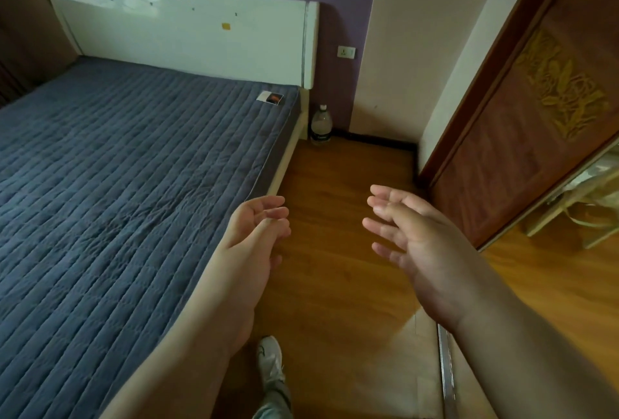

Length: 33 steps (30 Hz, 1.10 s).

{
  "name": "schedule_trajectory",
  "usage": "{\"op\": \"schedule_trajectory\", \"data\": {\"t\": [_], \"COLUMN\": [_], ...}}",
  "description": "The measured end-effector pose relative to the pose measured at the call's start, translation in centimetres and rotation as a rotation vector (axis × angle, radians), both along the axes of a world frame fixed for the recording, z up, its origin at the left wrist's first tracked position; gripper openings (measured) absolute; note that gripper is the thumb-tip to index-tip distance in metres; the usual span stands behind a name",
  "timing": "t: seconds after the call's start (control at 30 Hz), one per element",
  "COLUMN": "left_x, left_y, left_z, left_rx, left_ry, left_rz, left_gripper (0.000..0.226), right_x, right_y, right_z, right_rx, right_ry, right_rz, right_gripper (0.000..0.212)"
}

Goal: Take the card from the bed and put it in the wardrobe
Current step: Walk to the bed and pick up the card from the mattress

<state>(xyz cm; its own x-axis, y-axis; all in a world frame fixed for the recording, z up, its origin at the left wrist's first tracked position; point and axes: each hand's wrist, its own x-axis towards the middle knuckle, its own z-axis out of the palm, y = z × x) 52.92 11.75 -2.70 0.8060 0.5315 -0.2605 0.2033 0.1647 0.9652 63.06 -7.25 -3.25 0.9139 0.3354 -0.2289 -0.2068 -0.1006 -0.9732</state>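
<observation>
A small card (270,97), white and dark with an orange patch, lies flat on the blue quilted bed (117,167) at its far right corner, near the white headboard (187,33). The wardrobe's brown carved sliding door (522,123) stands at the right, with an open gap beside it. My left hand (258,227) hovers over the bed's right edge, fingers loosely apart and empty. My right hand (412,237) is raised over the floor, fingers spread, holding nothing. Both hands are well short of the card.
A clear plastic bottle (321,127) stands on the wooden floor (335,190) beside the bed's head corner. A metal door track (447,371) runs along the floor at lower right. My white shoe (269,358) is below. Pale items (589,197) sit inside the wardrobe opening.
</observation>
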Motion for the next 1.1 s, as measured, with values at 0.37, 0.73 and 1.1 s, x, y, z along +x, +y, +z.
{"op": "schedule_trajectory", "data": {"t": [0.37, 0.73, 1.1], "left_x": [15.3, 25.2, 38.2], "left_y": [13.3, 20.4, 21.1], "left_z": [-2.2, -1.9, -1.4], "left_rx": [0.004, -0.006, 0.063], "left_ry": [0.021, 0.009, 0.033], "left_rz": [-0.115, -0.104, -0.065], "left_gripper": [0.024, 0.026, 0.024], "right_x": [14.3, 23.1, 38.3], "right_y": [13.1, 19.3, 20.7], "right_z": [0.3, -0.5, -1.8], "right_rx": [-0.017, -0.054, 0.042], "right_ry": [0.0, 0.035, 0.054], "right_rz": [-0.151, -0.188, -0.155], "right_gripper": [0.028, 0.024, 0.026]}}
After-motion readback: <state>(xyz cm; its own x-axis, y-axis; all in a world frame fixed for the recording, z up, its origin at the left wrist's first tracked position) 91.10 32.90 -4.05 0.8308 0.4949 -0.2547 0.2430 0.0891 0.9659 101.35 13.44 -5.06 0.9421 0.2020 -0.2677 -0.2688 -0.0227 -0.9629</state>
